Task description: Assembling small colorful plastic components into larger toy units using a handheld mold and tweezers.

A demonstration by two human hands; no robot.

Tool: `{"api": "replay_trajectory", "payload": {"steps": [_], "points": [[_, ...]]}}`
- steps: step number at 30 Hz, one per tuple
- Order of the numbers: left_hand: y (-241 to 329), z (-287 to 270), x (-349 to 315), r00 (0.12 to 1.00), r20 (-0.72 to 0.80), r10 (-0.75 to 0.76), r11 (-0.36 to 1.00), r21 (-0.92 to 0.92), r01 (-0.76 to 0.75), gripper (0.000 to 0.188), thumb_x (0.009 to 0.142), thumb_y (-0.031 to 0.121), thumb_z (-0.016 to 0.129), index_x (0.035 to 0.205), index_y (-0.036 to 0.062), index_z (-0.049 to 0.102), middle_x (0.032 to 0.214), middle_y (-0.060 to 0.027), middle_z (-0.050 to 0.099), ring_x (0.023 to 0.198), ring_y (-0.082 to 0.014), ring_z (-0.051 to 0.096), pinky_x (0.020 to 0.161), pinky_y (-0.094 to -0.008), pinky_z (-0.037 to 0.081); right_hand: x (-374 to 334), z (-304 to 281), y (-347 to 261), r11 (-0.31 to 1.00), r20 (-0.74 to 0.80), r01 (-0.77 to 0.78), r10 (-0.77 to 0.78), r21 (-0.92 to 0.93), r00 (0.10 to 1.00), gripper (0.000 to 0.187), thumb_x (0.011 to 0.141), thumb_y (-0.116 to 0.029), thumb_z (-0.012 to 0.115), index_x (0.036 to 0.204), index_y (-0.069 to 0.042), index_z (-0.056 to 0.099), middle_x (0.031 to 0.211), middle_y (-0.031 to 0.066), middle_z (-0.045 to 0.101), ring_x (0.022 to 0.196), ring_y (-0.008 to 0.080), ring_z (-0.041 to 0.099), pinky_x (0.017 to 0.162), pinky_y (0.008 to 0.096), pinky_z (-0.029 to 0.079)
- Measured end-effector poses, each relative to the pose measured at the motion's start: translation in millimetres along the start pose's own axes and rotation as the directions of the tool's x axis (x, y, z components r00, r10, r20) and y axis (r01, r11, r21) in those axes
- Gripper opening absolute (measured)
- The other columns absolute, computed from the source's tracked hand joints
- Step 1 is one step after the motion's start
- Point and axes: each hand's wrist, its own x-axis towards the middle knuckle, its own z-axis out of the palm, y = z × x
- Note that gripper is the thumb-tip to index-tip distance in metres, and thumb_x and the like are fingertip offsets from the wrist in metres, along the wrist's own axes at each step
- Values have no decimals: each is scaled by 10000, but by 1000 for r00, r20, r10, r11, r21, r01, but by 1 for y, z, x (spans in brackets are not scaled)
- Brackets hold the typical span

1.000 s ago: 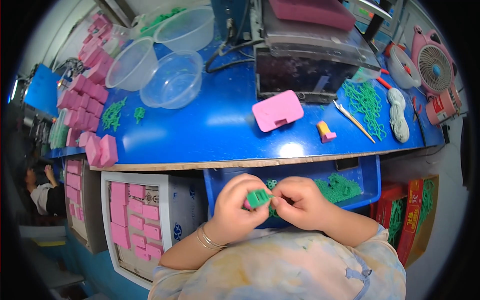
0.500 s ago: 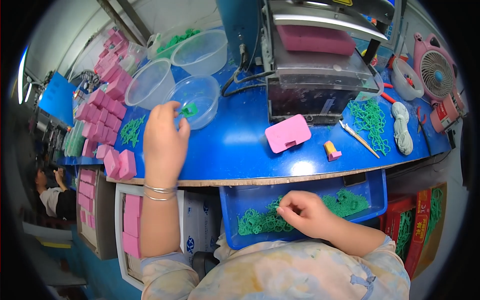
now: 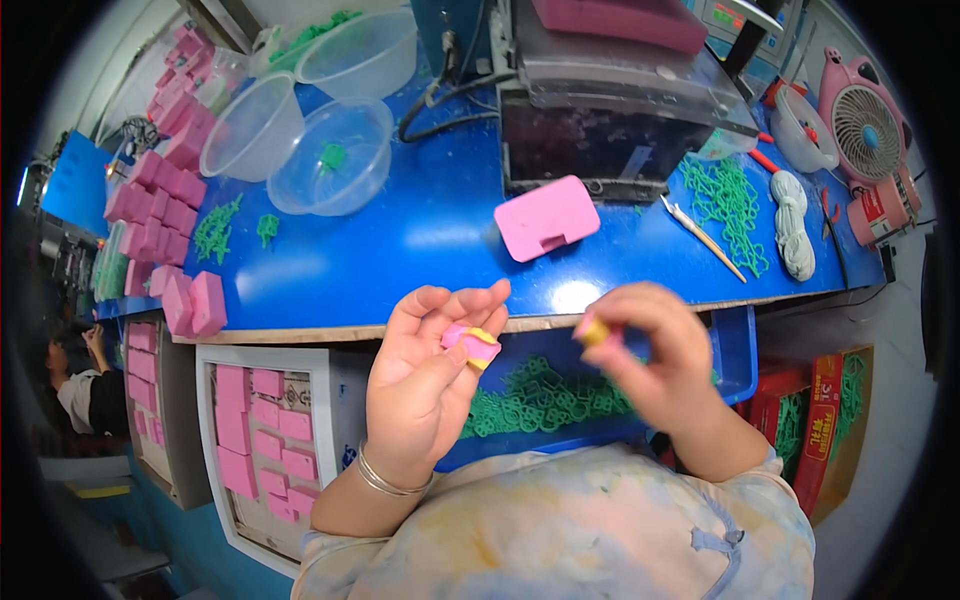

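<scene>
Above the table's front edge, my left hand (image 3: 415, 385) is palm up, its thumb pressing a small pink-and-yellow piece (image 3: 480, 343) against the fingers. To its right, my right hand (image 3: 665, 350) pinches another small yellow-and-pink piece (image 3: 592, 330); motion blurs this hand, and its fingers partly cover the piece. Below both hands sits a blue tray (image 3: 738, 350) with many green looped pieces (image 3: 550, 400). Beyond them on the blue table lies a pink block (image 3: 547, 218) with a notch in its near side.
A dark machine (image 3: 590, 130) stands behind the block. Clear plastic bowls (image 3: 300, 190) and stacked pink blocks (image 3: 155, 205) are at the left. Rightward lie green loops (image 3: 725, 215), a wooden-handled tool (image 3: 715, 245), a cord bundle (image 3: 793, 225) and a pink fan (image 3: 868, 140).
My left hand has come from the clear bowl to the front edge and now holds a piece. My right hand has risen from the tray; the yellow-and-pink item has left the table.
</scene>
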Motion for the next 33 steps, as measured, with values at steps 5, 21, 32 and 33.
{"api": "replay_trajectory", "payload": {"steps": [5,21,32,33], "points": [[-20,2,1,976,160,151,947,259,-189,385,805,-122,410,1150,48,396,1218,-192,453,1271,-363,321,1072,-465,260,0,30,-8,976,47,215,-213,-30,976,294,653,-79,732,912,-21,605,849,100,566,720,254,572,621,329,465],[-10,1,-6,938,338,77,911,360,-204,503,806,-132,390,1258,54,274,1396,-225,215,1245,-323,375,1013,-408,338,-2,14,-3,949,171,263,-234,-173,957,598,654,-279,741,1161,-50,523,1158,149,451,1069,340,453,894,511,332],[-16,2,-8,905,298,-305,949,173,264,716,791,99,647,1350,51,201,1111,-203,509,1083,-297,517,917,-396,426,0,7,5,976,195,211,-217,53,957,485,628,-227,779,1032,-69,561,1102,108,551,1173,336,442,1020,534,215],[-17,1,-8,883,312,-350,935,179,307,725,790,154,677,1338,43,216,1004,-195,585,1031,-300,558,884,-391,450,0,9,6,972,180,189,-213,140,960,479,621,-205,784,1023,-68,563,1096,108,556,1170,334,446,1019,520,230]]}}
